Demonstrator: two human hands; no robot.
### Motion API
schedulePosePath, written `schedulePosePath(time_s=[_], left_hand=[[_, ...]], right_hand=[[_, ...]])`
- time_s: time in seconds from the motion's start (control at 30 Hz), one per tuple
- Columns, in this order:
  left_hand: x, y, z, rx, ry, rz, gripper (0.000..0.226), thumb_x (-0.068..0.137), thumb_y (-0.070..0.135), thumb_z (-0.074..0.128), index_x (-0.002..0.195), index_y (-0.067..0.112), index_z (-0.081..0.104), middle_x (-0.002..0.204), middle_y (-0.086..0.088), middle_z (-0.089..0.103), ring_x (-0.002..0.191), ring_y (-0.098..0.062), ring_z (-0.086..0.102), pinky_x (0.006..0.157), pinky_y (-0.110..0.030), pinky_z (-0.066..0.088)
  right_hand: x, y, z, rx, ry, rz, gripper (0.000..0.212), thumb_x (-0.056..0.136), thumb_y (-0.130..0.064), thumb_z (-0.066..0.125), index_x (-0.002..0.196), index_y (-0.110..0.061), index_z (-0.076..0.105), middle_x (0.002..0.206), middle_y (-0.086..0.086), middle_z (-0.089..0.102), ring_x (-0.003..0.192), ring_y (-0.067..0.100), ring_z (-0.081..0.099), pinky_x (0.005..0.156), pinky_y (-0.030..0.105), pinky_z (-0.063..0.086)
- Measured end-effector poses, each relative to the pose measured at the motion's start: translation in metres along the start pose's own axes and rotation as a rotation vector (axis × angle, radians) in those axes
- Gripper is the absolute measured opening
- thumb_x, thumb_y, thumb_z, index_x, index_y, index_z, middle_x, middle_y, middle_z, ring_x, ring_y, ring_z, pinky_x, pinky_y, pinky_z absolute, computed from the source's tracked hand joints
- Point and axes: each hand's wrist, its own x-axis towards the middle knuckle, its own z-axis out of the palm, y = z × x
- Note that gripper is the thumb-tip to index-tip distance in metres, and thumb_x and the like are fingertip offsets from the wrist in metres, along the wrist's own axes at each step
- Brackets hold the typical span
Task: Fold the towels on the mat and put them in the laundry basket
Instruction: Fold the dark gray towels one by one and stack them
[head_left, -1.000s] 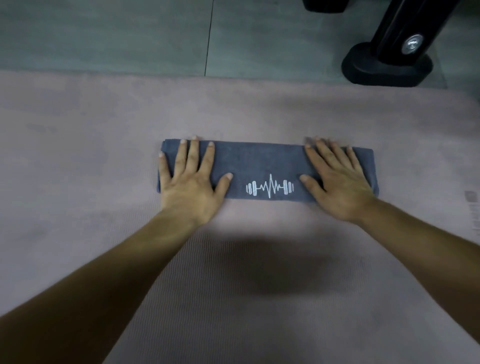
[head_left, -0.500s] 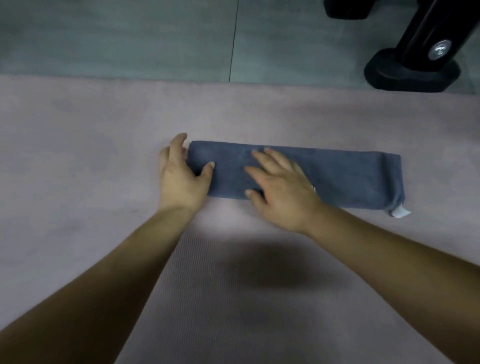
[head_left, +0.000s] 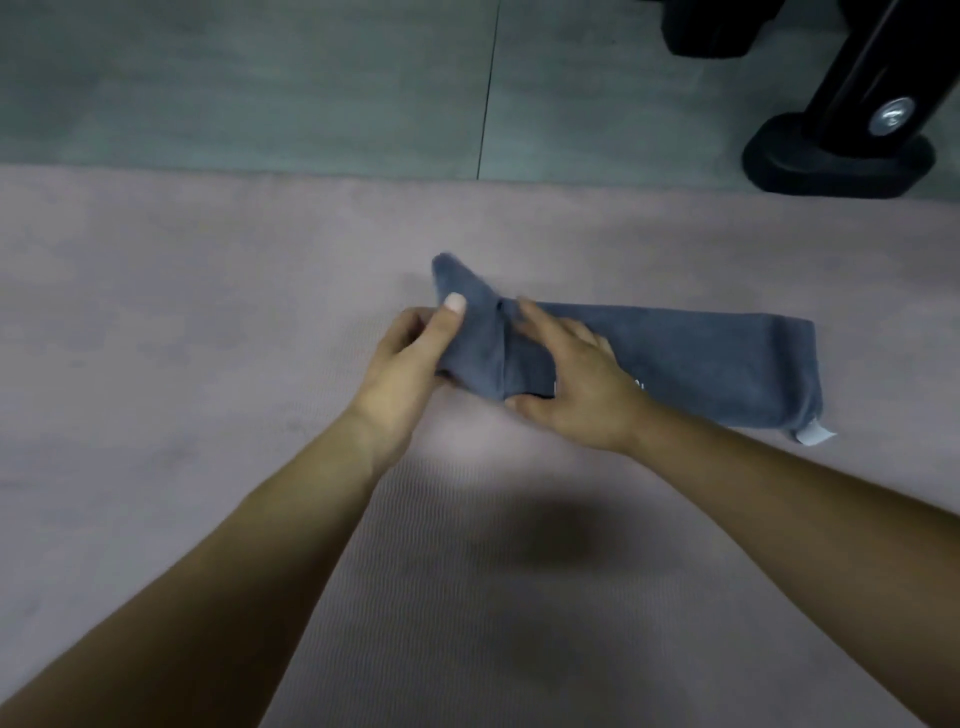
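mat: pinkish, ribbed, fills most of the view. grey floor lies beyond the mat's far edge. black stand foot sits on that floor, just past the mat's far right edge, with a second dark shape further off, cut by the frame.

towel: grey-blue, folded to a long narrow strip, lying on the mat toward its far side, a little right of the mat's middle. its left end is raised off the mat.

left hand: clamped on that raised end, thumb on top, fingers beneath. right hand: spread flat, fingers straight, pressing the strip down onto the mat beside the crease. cannot tell if its thumb tucks under the near edge. white tag pokes from the strip's right corner onto the mat.

risks, as i judge them: the end comes over skewed, because the pinch sits at one corner, so edges would not meet. layers may slide apart if the flat hand eases off. the free right end could drag along the mat.

counts: one mat, one towel, two hands, one tag, one stand foot. no laundry basket in view.
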Motion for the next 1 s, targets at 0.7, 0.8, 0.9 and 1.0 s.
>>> schedulePosePath(time_s=[0.7, 0.8, 0.9, 1.0], left_hand=[[0.002, -0.026, 0.095, 0.737, 0.073, 0.453, 0.050, 0.089, 0.026, 0.063, 0.136, 0.015, 0.053, 0.134, -0.005, 0.050, 0.125, -0.023, 0.051, 0.107, -0.036, 0.044], [0.007, -0.021, 0.098, 0.716, 0.083, 0.153, 0.053, 0.087, 0.034, 0.070, 0.131, 0.017, 0.047, 0.123, -0.003, 0.060, 0.109, -0.022, 0.062, 0.092, -0.035, 0.053], [0.015, -0.016, 0.101, 0.667, 0.112, 0.014, 0.051, 0.085, 0.046, 0.071, 0.120, 0.014, 0.053, 0.112, 0.000, 0.065, 0.098, -0.021, 0.065, 0.085, -0.035, 0.055], [0.022, -0.011, 0.104, 0.502, 0.093, -0.118, 0.046, 0.084, 0.047, 0.072, 0.110, 0.010, 0.063, 0.103, -0.002, 0.070, 0.088, -0.019, 0.069, 0.079, -0.033, 0.059]], right_hand=[[-0.091, 0.051, -0.029, -0.487, 0.320, 0.066, 0.058, 0.090, -0.050, 0.045, 0.132, -0.013, 0.060, 0.117, 0.007, 0.063, 0.104, 0.033, 0.056, 0.081, 0.045, 0.050], [-0.092, 0.054, -0.027, -0.581, 0.274, 0.087, 0.056, 0.092, -0.046, 0.043, 0.135, -0.013, 0.057, 0.118, 0.008, 0.063, 0.105, 0.033, 0.056, 0.081, 0.046, 0.048], [-0.093, 0.055, -0.027, -0.574, 0.240, 0.108, 0.057, 0.094, -0.046, 0.039, 0.136, -0.012, 0.056, 0.120, 0.008, 0.062, 0.108, 0.033, 0.054, 0.083, 0.047, 0.048], [-0.090, 0.048, -0.027, -0.516, 0.214, 0.156, 0.062, 0.093, -0.053, 0.034, 0.136, -0.014, 0.058, 0.129, 0.012, 0.055, 0.115, 0.035, 0.049, 0.089, 0.053, 0.048]])
